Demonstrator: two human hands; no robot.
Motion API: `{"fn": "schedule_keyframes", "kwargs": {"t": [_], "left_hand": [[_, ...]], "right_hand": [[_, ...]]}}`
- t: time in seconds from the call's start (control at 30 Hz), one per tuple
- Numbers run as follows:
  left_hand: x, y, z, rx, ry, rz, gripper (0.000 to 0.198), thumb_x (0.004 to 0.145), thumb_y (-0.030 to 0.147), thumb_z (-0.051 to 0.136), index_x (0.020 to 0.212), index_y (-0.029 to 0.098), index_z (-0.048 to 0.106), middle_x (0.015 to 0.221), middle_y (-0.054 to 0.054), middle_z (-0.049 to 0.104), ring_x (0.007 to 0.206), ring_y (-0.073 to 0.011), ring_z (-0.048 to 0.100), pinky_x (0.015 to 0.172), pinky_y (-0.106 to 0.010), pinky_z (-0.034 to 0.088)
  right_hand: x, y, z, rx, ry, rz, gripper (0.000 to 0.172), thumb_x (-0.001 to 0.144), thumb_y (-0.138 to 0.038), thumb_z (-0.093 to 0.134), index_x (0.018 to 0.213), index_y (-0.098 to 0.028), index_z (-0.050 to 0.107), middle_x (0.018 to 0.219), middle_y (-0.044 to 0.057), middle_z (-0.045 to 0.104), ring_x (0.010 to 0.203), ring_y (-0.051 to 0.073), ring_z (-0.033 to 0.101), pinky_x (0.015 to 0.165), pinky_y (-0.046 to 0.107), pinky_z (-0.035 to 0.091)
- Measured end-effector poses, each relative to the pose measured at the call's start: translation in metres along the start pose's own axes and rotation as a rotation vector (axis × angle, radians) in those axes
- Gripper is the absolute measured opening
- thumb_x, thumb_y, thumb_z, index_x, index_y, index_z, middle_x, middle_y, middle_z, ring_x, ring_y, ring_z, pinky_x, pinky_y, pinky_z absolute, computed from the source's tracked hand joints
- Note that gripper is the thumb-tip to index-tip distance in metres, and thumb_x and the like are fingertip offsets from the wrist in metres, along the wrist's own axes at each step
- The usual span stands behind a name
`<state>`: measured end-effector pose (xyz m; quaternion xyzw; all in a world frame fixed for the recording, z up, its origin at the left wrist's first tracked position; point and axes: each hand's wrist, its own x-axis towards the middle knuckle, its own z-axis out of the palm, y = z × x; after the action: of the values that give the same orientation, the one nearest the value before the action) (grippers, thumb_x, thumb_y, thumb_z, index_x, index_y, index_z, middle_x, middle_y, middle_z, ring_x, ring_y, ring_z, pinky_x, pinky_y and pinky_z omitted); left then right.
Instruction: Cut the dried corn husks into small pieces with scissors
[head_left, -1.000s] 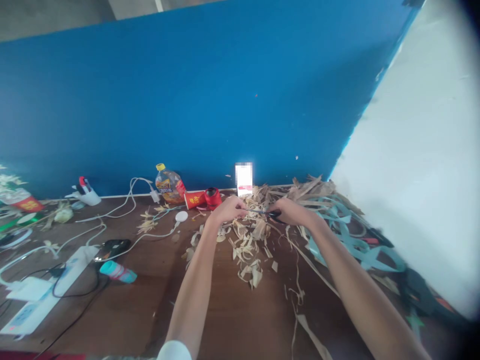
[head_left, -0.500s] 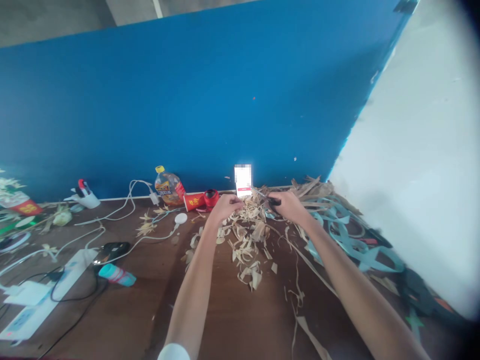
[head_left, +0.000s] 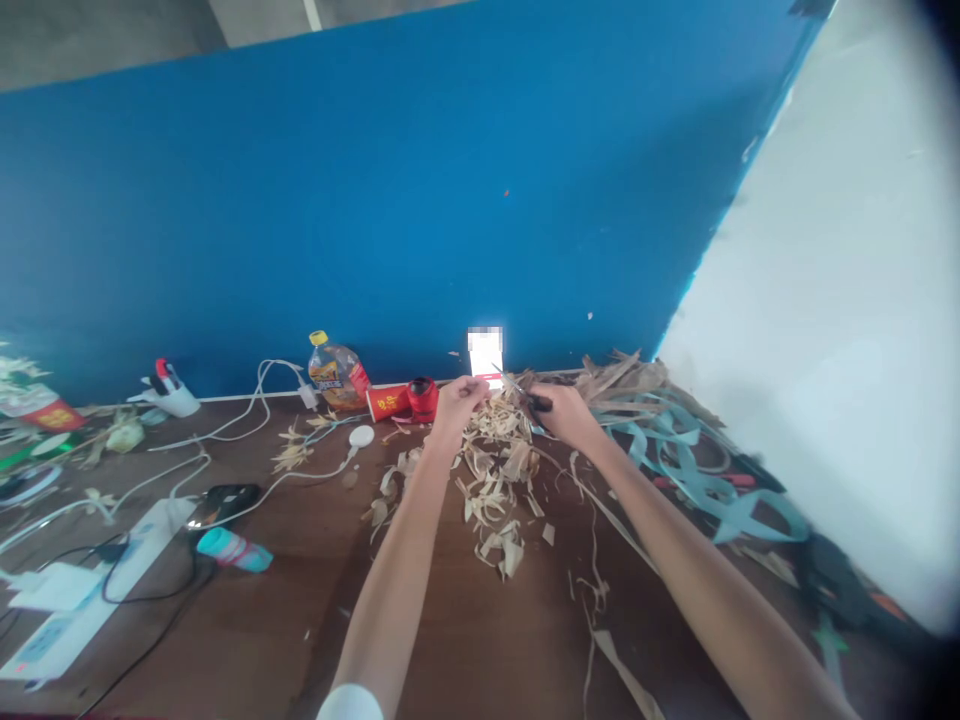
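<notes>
Scissors with dark handles are gripped in my right hand, their blades pointing up and left across the lower part of a lit phone. Left of the blades, my left hand is closed with fingertips pinched together; whatever it holds is too small to make out. Beneath both hands lies a heap of pale curled scraps on the brown table. The phone leans upright against the blue partition, just behind my hands.
Left of my hands are a red cup, a red roll and a yellow-capped bottle. Further left lie cables and a power strip. Blue ribbon and dry husks spread at the right.
My left hand has moved slightly right and up. My right hand has shifted slightly left, and the scissor blades now show more clearly before the phone.
</notes>
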<state>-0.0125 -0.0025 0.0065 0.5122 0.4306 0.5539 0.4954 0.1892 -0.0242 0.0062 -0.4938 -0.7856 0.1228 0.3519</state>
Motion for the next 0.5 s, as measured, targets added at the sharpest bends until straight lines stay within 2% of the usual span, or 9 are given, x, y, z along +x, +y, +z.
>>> {"fn": "schedule_keyframes", "kwargs": {"t": [0.27, 0.5], "left_hand": [[-0.001, -0.004, 0.005, -0.041, 0.034, 0.005, 0.028, 0.068, 0.039, 0.072, 0.077, 0.014, 0.064, 0.068, -0.002, 0.064, 0.054, -0.0065, 0.046, 0.053, -0.02, 0.035], [-0.003, -0.003, 0.006, 0.039, -0.001, 0.045, 0.024, 0.069, 0.037, 0.07, 0.075, 0.014, 0.064, 0.066, -0.002, 0.063, 0.057, -0.0082, 0.048, 0.054, -0.02, 0.035]], "right_hand": [[0.0, -0.003, 0.014, 0.005, -0.03, -0.034, 0.019, 0.072, -0.017, 0.053, 0.082, -0.017, 0.069, 0.069, 0.003, 0.065, 0.064, 0.016, 0.055, 0.058, 0.022, 0.032], [0.0, -0.003, 0.009, 0.015, -0.091, -0.044, 0.02, 0.072, -0.016, 0.052, 0.083, -0.017, 0.07, 0.075, 0.005, 0.068, 0.068, 0.017, 0.058, 0.06, 0.023, 0.034]]}}
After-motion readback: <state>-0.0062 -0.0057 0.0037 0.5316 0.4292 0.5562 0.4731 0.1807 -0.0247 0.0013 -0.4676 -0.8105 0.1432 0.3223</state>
